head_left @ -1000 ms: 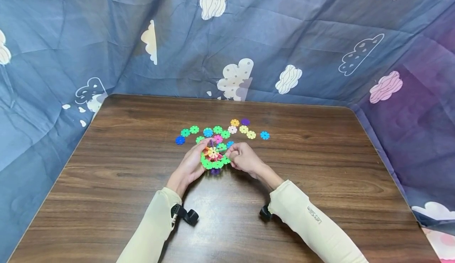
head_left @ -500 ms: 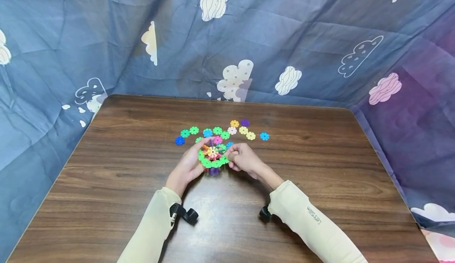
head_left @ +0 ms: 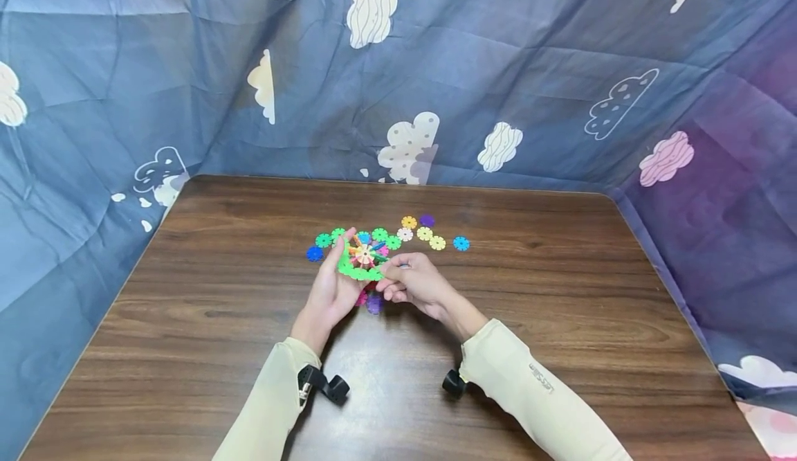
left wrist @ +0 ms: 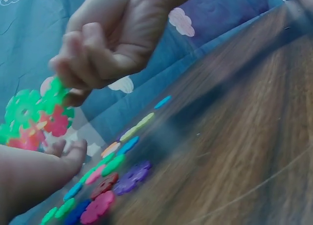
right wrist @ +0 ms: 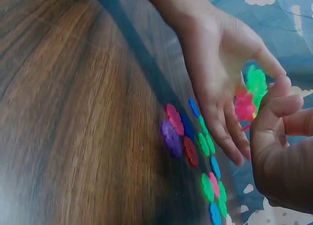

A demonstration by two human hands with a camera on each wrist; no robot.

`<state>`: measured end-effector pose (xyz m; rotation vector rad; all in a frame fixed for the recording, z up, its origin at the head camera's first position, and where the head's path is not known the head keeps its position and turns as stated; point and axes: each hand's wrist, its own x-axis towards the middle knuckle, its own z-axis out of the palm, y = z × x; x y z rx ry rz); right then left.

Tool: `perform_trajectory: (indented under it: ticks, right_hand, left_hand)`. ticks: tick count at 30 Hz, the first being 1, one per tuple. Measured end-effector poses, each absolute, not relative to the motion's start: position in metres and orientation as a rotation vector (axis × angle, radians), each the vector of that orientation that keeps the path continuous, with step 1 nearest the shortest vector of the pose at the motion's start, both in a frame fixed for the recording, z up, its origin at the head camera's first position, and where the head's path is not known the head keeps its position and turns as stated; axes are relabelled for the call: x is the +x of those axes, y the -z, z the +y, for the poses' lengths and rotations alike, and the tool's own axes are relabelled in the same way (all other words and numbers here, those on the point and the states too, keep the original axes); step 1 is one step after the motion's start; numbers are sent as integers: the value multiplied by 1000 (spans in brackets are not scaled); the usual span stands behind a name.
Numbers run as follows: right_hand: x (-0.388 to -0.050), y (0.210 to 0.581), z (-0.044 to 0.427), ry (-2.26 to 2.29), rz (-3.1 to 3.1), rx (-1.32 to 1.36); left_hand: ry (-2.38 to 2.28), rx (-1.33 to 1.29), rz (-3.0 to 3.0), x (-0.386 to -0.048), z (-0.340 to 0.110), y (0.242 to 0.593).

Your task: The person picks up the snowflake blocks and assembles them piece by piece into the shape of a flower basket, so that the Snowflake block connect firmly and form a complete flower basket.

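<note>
Wheel of discs (head_left: 364,255): is being gripped by the left hand (head_left: 328,291) above the table (head_left: 529,295), about midway between its side edges
Right hand (head_left: 418,282): a green disc (left wrist: 55,97) is being pinched at the wheel's rim (head_left: 360,273)
Joined part: coloured spokes (head_left: 378,247) are being held by a pale hub
Remaining part: rim seemingly is being left unclosed; loose discs (head_left: 393,242) are being left towards table's far edge

Brown wood-grain table (head_left: 560,322) before a wrinkled blue cloth backdrop (head_left: 467,66).

The table has rounded far corners, and a pale shine of light (head_left: 370,378) lies on its near middle. On the far side, the backdrop carries white and cream cloud prints (head_left: 372,5); at the right hangs purple cloth (head_left: 741,115), with a pink striped cloud (head_left: 667,158).
</note>
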<state>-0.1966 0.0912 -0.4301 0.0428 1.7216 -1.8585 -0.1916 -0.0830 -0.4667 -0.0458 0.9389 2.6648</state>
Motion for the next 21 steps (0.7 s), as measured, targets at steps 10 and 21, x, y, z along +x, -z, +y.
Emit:
perform_trajectory:
  ticks: [10, 21]
  right_hand:
    - [-201, 426, 95, 1612, 2149, -66]
    - [-265, 441, 178, 659, 2961, 96]
  left_hand:
    - [-2748, -150, 839, -194, -80, 469]
    - [-2654, -139, 699, -193, -89, 467]
